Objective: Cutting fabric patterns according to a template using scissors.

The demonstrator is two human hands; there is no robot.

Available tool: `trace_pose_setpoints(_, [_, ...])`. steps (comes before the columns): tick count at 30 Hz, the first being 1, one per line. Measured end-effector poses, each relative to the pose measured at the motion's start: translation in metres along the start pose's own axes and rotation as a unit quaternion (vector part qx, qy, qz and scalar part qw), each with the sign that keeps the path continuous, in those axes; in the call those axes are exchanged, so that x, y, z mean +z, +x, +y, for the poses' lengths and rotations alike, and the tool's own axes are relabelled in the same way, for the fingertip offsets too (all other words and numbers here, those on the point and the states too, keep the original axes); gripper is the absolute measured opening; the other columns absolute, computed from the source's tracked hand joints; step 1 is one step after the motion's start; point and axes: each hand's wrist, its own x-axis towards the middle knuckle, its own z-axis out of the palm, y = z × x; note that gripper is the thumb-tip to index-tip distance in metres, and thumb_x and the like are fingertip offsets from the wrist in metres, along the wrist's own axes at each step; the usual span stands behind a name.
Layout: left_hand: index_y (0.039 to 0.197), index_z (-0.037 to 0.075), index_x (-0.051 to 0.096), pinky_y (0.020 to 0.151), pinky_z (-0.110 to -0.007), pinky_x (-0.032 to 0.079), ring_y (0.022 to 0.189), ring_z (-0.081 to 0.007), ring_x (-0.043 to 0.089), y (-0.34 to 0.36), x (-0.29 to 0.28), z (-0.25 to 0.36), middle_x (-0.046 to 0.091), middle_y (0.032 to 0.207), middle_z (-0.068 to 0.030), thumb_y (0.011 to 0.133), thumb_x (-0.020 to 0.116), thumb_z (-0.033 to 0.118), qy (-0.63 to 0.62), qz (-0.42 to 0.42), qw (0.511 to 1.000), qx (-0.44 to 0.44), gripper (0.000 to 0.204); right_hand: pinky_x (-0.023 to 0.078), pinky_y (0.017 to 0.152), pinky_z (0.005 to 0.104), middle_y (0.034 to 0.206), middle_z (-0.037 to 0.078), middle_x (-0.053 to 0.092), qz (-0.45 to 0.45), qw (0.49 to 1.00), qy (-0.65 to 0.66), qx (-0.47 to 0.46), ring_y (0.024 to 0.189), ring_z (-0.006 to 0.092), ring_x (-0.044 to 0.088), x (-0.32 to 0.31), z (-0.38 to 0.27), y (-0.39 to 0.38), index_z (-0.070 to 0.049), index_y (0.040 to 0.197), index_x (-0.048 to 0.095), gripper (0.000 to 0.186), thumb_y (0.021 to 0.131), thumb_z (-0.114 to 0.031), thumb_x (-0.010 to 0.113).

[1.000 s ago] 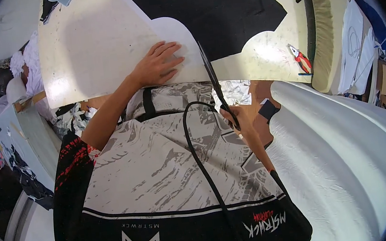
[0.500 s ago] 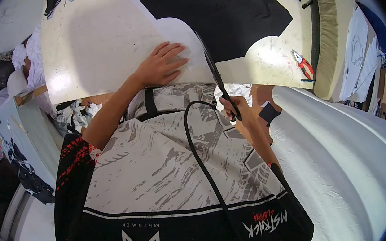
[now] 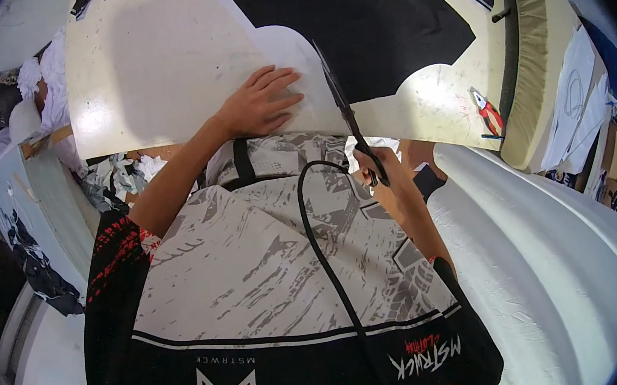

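Note:
My left hand (image 3: 262,105) lies flat, fingers spread, on a white pattern sheet (image 3: 278,50) with a rounded corner. My right hand (image 3: 384,172) grips black long-bladed scissors (image 3: 346,112) below the near edge of the cream work table (image 3: 95,125); their blades reach up along the sheet’s curved edge, against black fabric (image 3: 346,21). Whether the blades are parted is hard to make out.
Red-handled pliers (image 3: 489,115) lie at the table’s right, beside a padded beige board (image 3: 525,54). A pile of white cloth (image 3: 51,100) is at left, scraps (image 3: 116,176) lie below the table, and pale draped material (image 3: 530,266) hangs at lower right.
My right hand and the scissors have risen, with the blade tips further up along the curve. My left hand stays on the sheet; the view has shifted slightly.

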Motion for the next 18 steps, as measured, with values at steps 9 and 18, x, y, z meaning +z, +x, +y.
trace_pose_setpoints(9, [0.131, 0.016, 0.07, 0.124, -0.053, 0.032, 0.147, -0.0326, 0.045, 0.002, -0.007, -0.002, 0.05, 0.155, -0.0143, 0.089, 0.077, 0.024, -0.013, 0.004, 1.0, -0.001, 0.044, 0.035, 0.047, 0.0229, 0.058, -0.005, 0.053, 0.0, 0.999, -0.012, -0.037, 0.047, 0.0055, 0.053, 0.002, -0.033, 0.02, -0.007, 0.076, 0.066, 0.042, 0.095, -0.043, 0.081])
trace_pose_setpoints(18, [0.131, 0.014, 0.07, 0.125, -0.055, 0.031, 0.148, -0.0328, 0.043, -0.001, -0.014, -0.004, 0.049, 0.157, -0.0152, 0.09, 0.076, 0.025, -0.026, -0.007, 1.0, -0.013, 0.043, 0.033, 0.046, 0.0258, 0.056, -0.003, 0.053, 0.037, 0.991, -0.117, 0.047, 0.047, 0.0052, 0.047, -0.017, -0.057, 0.012, -0.007, 0.066, 0.063, 0.047, 0.089, -0.039, 0.088])
